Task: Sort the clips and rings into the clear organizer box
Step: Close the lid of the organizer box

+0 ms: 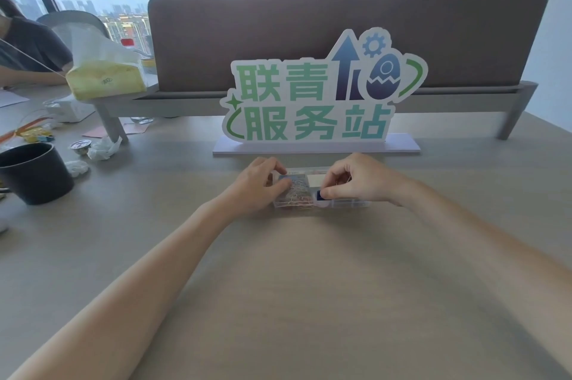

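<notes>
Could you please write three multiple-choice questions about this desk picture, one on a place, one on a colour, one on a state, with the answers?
1. Where is the clear organizer box?
A. beside the mug
B. in front of the standing sign, under both hands
C. on the divider shelf

2. What colour is the mug at the left?
A. dark, nearly black
B. yellow
C. white

3. What is the right hand doing?
A. lying flat on the table
B. lifting the sign
C. pinching something small over the box

Answers: 1 B, the box lies just before the sign; 2 A, the mug looks dark; 3 C, its fingertips meet over the compartments, while the left hand touches the coloured paper clips.
</notes>
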